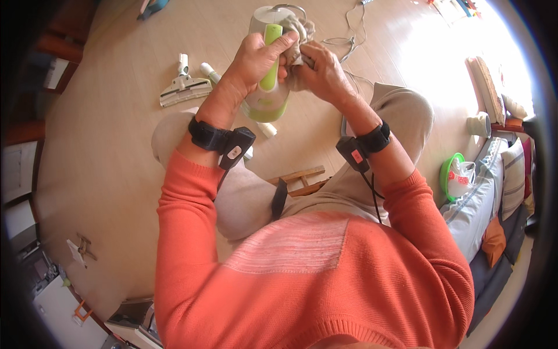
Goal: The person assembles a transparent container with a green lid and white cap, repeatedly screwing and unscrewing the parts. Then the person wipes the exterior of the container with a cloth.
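My left hand (254, 65) is wrapped round the lime-green handle (272, 61) of a white-and-green appliance body (268, 110), which looks like part of a floor cleaner. Bunched in my right hand (323, 72) is a beige cloth (297, 43), its fingers pinching the folds. The cloth lies against the appliance's right side, near the grey hose or cord at its top. My hands and the cloth hide part of the body. Both hands are above the floor, beyond my bent knees.
A white floor head (185, 90) and pale tube (209, 72) lie on the wooden floor at left. A cord (353, 43) trails at far right. Under me is a wooden stool (299, 176). A green basin (446, 177) stands beside the sofa (478, 189).
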`<state>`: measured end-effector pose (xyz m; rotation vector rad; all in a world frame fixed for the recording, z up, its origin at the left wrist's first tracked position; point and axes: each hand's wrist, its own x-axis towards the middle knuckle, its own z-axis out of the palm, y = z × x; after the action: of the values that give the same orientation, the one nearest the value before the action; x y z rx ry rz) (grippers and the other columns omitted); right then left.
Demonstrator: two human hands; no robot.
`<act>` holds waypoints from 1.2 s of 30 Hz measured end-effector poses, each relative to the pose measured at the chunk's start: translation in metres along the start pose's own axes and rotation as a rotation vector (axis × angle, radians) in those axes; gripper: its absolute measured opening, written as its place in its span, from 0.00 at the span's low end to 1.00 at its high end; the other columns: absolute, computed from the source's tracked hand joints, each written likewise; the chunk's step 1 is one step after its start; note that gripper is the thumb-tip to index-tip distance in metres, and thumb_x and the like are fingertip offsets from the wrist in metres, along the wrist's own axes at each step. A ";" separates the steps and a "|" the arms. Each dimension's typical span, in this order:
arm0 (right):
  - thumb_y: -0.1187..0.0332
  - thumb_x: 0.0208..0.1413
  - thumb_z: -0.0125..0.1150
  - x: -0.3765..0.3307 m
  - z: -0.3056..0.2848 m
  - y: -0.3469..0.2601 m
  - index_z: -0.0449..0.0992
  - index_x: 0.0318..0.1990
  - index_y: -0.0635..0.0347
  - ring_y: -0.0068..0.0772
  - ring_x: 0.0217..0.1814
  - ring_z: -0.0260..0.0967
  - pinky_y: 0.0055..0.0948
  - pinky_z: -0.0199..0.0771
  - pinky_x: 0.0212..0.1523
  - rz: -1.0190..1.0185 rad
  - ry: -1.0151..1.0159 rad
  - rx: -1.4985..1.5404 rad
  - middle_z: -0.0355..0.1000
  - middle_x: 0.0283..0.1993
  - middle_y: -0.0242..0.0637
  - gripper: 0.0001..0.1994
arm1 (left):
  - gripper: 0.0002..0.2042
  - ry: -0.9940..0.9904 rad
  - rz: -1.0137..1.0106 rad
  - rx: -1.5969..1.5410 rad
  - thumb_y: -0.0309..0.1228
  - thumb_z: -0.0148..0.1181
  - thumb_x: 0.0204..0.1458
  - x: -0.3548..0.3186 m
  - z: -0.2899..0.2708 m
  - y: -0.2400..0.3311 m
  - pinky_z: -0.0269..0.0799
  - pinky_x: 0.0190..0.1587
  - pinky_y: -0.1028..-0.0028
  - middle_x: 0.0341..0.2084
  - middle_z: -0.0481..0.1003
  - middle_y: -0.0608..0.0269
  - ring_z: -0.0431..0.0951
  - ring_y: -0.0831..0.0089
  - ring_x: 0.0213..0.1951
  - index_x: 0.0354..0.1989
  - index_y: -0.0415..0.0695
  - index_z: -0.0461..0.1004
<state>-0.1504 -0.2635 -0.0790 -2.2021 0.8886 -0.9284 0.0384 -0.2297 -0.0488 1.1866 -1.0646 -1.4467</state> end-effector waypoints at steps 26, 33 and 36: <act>0.70 0.50 0.62 -0.060 0.010 -0.024 0.81 0.41 0.51 0.49 0.38 0.72 0.47 0.74 0.40 -0.070 -0.216 -0.061 0.71 0.34 0.42 0.11 | 0.13 0.039 -0.060 0.175 0.35 0.68 0.56 -0.044 -0.003 -0.033 0.70 0.23 0.76 0.18 0.76 0.64 0.74 0.78 0.19 0.32 0.37 0.76; 0.68 0.52 0.63 -0.101 0.031 -0.038 0.81 0.53 0.57 0.46 0.40 0.76 0.43 0.76 0.41 0.111 -0.314 0.181 0.74 0.36 0.45 0.19 | 0.11 0.123 -0.091 0.100 0.32 0.69 0.54 -0.048 -0.007 -0.048 0.74 0.25 0.76 0.22 0.77 0.62 0.76 0.76 0.21 0.33 0.36 0.76; 0.69 0.53 0.62 -0.121 0.007 -0.029 0.81 0.51 0.63 0.35 0.43 0.79 0.36 0.76 0.42 0.361 -0.493 0.501 0.77 0.42 0.47 0.18 | 0.10 0.112 -0.087 -0.009 0.31 0.68 0.55 -0.046 -0.018 -0.044 0.74 0.24 0.76 0.22 0.76 0.62 0.76 0.76 0.20 0.34 0.37 0.76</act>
<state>-0.1997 -0.1532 -0.1089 -1.6525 0.6867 -0.3532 0.0542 -0.1777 -0.0865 1.3058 -0.9397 -1.4318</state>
